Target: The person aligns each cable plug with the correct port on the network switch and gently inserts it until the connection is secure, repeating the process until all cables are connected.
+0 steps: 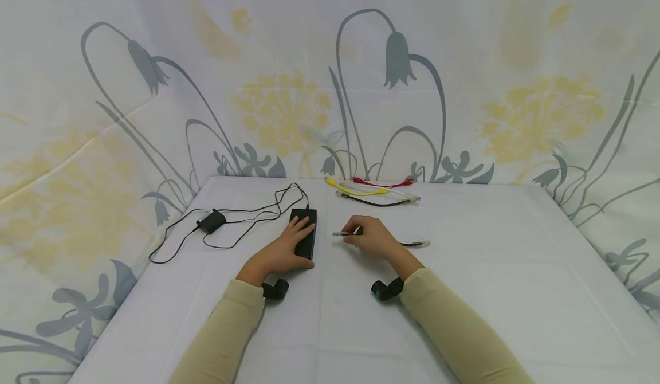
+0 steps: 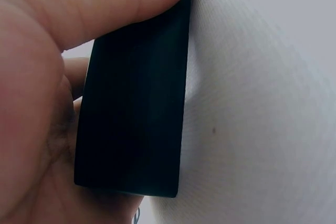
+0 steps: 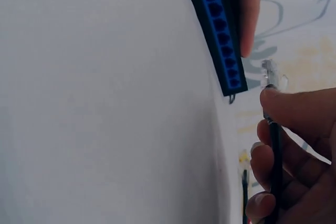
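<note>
A black network switch (image 1: pixel 306 246) lies on the white table with my left hand (image 1: pixel 281 253) over it. The fingers spread across its top and the thumb is at its near end. In the right wrist view, a row of blue-framed ports (image 3: pixel 223 38) lines the side of the switch facing my right hand (image 1: pixel 375 238). That hand pinches a short black Ethernet cable (image 3: pixel 275 153) just behind its clear plug (image 3: pixel 269 72), which points toward the switch, apart from the ports. The cable's other plug (image 1: pixel 425 243) sticks out to the right of the hand.
A thin black power cord (image 1: pixel 265 207) runs from the far end of the switch to a black adapter (image 1: pixel 211 221) on the left. Farther back lie red (image 1: pixel 381 184), yellow (image 1: pixel 356 191) and black (image 1: pixel 376 203) patch cables, with a white one among them. A flowered cloth hangs behind.
</note>
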The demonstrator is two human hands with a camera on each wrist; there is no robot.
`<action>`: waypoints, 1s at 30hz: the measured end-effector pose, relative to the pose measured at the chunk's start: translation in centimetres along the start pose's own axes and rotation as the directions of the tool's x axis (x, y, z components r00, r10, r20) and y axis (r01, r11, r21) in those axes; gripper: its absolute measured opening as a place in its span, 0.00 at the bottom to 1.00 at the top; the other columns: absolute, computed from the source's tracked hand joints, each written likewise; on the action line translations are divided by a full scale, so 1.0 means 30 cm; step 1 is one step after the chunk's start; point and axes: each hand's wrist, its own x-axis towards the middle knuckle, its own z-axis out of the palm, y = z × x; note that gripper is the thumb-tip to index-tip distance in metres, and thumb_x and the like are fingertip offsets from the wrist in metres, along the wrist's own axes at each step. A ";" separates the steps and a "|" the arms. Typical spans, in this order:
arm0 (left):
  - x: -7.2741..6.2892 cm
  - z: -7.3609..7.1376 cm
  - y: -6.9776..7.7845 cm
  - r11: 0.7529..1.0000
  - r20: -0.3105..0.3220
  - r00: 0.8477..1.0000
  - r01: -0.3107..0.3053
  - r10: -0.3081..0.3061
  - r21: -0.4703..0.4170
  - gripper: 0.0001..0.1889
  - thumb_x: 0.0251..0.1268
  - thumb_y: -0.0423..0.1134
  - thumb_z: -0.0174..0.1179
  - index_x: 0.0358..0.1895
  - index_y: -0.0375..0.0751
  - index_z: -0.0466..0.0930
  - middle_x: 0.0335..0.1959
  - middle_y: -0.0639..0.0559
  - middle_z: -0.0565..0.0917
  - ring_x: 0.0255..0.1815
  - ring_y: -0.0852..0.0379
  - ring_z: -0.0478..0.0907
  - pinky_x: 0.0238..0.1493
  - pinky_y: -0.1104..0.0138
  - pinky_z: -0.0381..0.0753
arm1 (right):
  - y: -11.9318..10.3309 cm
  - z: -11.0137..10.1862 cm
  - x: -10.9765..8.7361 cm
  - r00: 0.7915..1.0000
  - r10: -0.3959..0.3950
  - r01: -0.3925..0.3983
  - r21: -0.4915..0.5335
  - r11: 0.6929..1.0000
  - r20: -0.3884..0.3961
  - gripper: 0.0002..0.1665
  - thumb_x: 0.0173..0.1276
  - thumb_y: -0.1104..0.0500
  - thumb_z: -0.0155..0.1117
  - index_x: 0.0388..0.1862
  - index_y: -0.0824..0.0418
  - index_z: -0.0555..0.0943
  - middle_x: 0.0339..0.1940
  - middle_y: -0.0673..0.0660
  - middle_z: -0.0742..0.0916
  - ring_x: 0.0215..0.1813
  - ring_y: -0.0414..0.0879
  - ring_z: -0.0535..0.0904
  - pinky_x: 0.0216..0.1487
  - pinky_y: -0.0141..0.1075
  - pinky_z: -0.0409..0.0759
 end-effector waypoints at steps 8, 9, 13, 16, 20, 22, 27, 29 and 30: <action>0.002 0.001 -0.001 1.000 0.006 1.000 0.006 -0.006 0.002 0.49 0.56 0.51 0.69 0.78 0.52 0.50 0.81 0.57 0.41 0.81 0.51 0.27 0.75 0.44 0.48 | -0.014 0.029 -0.013 0.999 -0.030 0.030 -0.005 1.000 0.011 0.05 0.65 0.58 0.67 0.39 0.50 0.85 0.40 0.48 0.87 0.37 0.39 0.78 0.42 0.36 0.76; 0.002 0.000 -0.002 1.000 0.006 1.000 0.006 -0.006 0.001 0.49 0.56 0.51 0.69 0.78 0.52 0.50 0.81 0.57 0.41 0.81 0.50 0.27 0.75 0.43 0.48 | -0.014 0.033 -0.013 0.999 -0.033 0.034 -0.008 0.999 0.014 0.05 0.65 0.58 0.67 0.39 0.50 0.85 0.40 0.48 0.87 0.39 0.39 0.79 0.44 0.36 0.77; 0.001 0.000 -0.005 1.000 0.005 1.000 0.006 -0.006 0.000 0.49 0.56 0.51 0.69 0.78 0.52 0.50 0.81 0.57 0.41 0.81 0.50 0.26 0.75 0.43 0.47 | -0.014 0.049 -0.013 0.999 -0.040 0.040 0.004 0.999 0.028 0.05 0.64 0.57 0.68 0.39 0.50 0.85 0.40 0.47 0.88 0.42 0.38 0.80 0.50 0.38 0.78; 0.002 0.002 -0.009 1.000 0.001 1.000 0.002 -0.002 -0.003 0.49 0.56 0.51 0.70 0.78 0.51 0.50 0.81 0.56 0.41 0.81 0.49 0.27 0.75 0.42 0.48 | -0.016 0.059 -0.014 0.999 -0.037 0.037 0.018 0.999 0.031 0.05 0.64 0.58 0.68 0.39 0.51 0.85 0.39 0.47 0.88 0.42 0.38 0.80 0.50 0.38 0.78; 0.003 0.003 -0.012 1.000 0.001 1.000 -0.004 0.004 -0.002 0.49 0.56 0.51 0.70 0.78 0.51 0.50 0.81 0.55 0.41 0.81 0.49 0.27 0.75 0.42 0.48 | -0.024 0.066 -0.020 0.999 -0.047 0.046 0.018 0.999 0.022 0.05 0.63 0.59 0.68 0.38 0.52 0.85 0.37 0.47 0.88 0.40 0.38 0.80 0.47 0.37 0.78; 0.004 0.003 -0.011 1.000 0.001 1.000 -0.003 0.003 -0.001 0.49 0.56 0.51 0.70 0.78 0.52 0.50 0.81 0.56 0.41 0.81 0.49 0.27 0.75 0.43 0.48 | -0.028 0.068 -0.023 0.999 -0.049 0.049 0.019 0.999 0.018 0.04 0.63 0.59 0.68 0.38 0.53 0.85 0.36 0.47 0.88 0.39 0.38 0.80 0.46 0.36 0.78; 0.003 0.000 -0.006 1.000 -0.003 1.000 -0.006 0.006 -0.003 0.49 0.55 0.51 0.70 0.78 0.51 0.50 0.81 0.55 0.42 0.81 0.48 0.28 0.75 0.43 0.49 | -0.039 0.075 -0.026 0.999 -0.038 0.037 0.012 0.999 0.020 0.04 0.63 0.59 0.69 0.37 0.52 0.86 0.35 0.46 0.87 0.38 0.38 0.79 0.45 0.36 0.77; 0.002 -0.001 -0.004 1.000 -0.004 1.000 -0.009 0.009 -0.002 0.49 0.55 0.51 0.70 0.78 0.50 0.51 0.81 0.54 0.42 0.81 0.48 0.28 0.75 0.42 0.49 | -0.044 0.078 -0.026 0.999 -0.033 0.033 0.010 0.999 0.025 0.04 0.63 0.59 0.69 0.37 0.52 0.86 0.35 0.46 0.87 0.38 0.38 0.79 0.45 0.36 0.77; 0.001 -0.002 -0.003 1.000 -0.005 1.000 -0.012 0.012 -0.003 0.49 0.55 0.50 0.70 0.78 0.50 0.51 0.81 0.54 0.42 0.81 0.47 0.28 0.75 0.42 0.49 | -0.046 0.079 -0.026 0.999 -0.030 0.029 0.013 0.999 0.030 0.04 0.63 0.58 0.69 0.37 0.52 0.86 0.35 0.46 0.87 0.38 0.38 0.79 0.45 0.35 0.77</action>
